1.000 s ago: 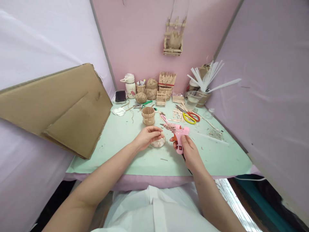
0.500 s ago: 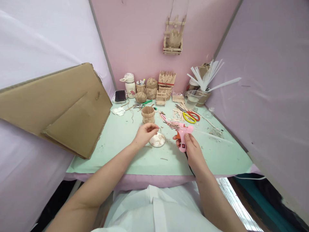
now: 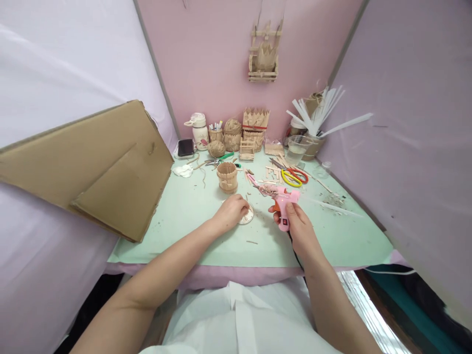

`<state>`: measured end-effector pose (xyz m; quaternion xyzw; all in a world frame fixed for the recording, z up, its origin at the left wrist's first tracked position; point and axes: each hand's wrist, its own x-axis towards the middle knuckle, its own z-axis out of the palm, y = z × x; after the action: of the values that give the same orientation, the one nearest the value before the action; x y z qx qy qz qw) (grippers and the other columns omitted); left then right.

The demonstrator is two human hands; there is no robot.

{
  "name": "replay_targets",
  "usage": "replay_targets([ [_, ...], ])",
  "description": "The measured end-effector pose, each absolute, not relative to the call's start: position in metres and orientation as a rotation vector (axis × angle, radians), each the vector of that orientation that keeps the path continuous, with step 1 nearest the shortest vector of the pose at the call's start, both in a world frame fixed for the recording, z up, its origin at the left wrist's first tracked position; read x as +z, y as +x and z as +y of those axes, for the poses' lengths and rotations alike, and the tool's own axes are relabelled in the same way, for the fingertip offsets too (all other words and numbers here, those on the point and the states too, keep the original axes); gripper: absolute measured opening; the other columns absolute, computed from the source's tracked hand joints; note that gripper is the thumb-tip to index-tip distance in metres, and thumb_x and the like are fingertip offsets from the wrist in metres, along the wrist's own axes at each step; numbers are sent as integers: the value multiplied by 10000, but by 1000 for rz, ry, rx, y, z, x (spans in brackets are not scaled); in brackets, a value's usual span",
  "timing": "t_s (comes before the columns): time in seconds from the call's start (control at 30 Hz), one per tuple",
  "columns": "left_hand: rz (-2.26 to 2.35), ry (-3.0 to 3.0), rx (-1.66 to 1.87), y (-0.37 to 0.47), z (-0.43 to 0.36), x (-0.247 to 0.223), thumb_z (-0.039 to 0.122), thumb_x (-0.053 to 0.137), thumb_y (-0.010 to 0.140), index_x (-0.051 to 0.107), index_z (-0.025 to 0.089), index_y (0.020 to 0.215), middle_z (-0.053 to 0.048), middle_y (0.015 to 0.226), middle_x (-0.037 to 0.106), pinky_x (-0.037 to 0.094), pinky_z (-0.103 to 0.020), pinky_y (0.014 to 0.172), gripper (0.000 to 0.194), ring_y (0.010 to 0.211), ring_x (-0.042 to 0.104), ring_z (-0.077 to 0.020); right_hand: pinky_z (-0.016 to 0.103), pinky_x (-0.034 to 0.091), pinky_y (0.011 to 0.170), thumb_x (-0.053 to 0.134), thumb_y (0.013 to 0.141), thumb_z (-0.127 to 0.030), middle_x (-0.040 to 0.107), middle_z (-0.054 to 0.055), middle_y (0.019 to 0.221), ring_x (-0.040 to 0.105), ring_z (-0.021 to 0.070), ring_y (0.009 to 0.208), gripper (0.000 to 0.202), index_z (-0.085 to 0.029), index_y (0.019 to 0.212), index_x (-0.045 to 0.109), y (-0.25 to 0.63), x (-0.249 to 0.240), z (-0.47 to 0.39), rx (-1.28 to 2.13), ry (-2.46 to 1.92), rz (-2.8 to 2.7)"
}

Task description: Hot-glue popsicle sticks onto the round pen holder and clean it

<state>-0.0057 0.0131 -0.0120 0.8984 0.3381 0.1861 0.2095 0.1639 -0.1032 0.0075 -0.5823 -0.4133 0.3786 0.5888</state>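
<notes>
My right hand [image 3: 298,223] is wrapped round the handle of a pink glue gun [image 3: 283,199], whose nozzle points up and left. My left hand [image 3: 232,214] is over the left side of a small round white dish [image 3: 248,215], fingertips pressed together and pointing down at it. Whatever those fingertips may hold is hidden. Just behind the dish stands a small round wooden-stick cup [image 3: 227,178], upright, touched by neither hand.
Scissors [image 3: 292,178] and loose wooden sticks [image 3: 273,174] lie behind the glue gun. A clear cup of water [image 3: 296,150] stands at back right. Twine [image 3: 216,148], a white bottle [image 3: 199,132] and stick baskets line the back. Cardboard [image 3: 110,167] leans at left.
My left hand has moved down and slightly right onto the dish, now covering its left part. The glue gun stays in my right hand, and the whole view has shifted a little.
</notes>
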Motion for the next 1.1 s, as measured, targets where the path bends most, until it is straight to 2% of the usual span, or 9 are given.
replay_targets([
  [0.13,961,2461,540,-4,15,-13,112,524,730,657,160,770,-87,833,580,410,-333,782,147,835,541,-217,278,427,555,437,820,-618,663,82,896,542,159,650,453,-201,895,595,165,7,-103,879,-1353,-956],
  [0.27,991,2387,601,-5,12,-10,109,530,706,609,170,723,-57,772,568,399,-303,701,101,757,512,-189,275,420,554,460,815,-610,668,73,876,544,152,640,439,-200,898,595,165,7,-103,881,-1342,-926],
  [0.47,919,1781,820,-16,14,-2,260,597,732,645,174,928,-10,746,606,408,-260,651,219,655,521,-127,265,414,572,461,839,-571,661,56,874,525,138,644,396,-203,894,600,167,6,-104,909,-1313,-933],
  [0.6,891,1385,854,-22,19,3,330,706,637,659,152,785,-13,740,619,397,-234,599,237,620,503,-97,267,413,558,456,835,-580,657,73,890,528,144,649,413,-195,883,599,166,7,-104,906,-1327,-944],
  [0.77,813,1203,881,-24,16,14,341,764,588,649,147,743,13,658,571,357,-202,535,274,557,448,-62,271,407,556,470,828,-573,667,76,863,526,143,627,426,-184,939,606,163,11,-105,907,-1338,-938],
  [0.83,749,1160,874,-25,15,17,341,771,590,644,143,759,17,638,562,382,-211,568,290,565,471,-65,269,399,550,480,823,-573,669,70,841,524,140,615,426,-181,920,615,162,12,-105,913,-1328,-930],
  [0.97,718,1121,877,-26,15,17,357,753,627,636,134,783,-19,725,619,435,-251,691,296,684,566,-102,264,385,535,500,818,-564,670,63,850,518,133,607,406,-185,912,616,162,12,-106,928,-1290,-916],
  [1.1,740,1226,940,-25,16,14,327,750,628,613,137,812,-15,757,627,447,-260,703,298,686,585,-104,263,384,539,498,826,-553,667,64,858,519,134,619,401,-186,936,617,162,13,-107,937,-1289,-923],
])
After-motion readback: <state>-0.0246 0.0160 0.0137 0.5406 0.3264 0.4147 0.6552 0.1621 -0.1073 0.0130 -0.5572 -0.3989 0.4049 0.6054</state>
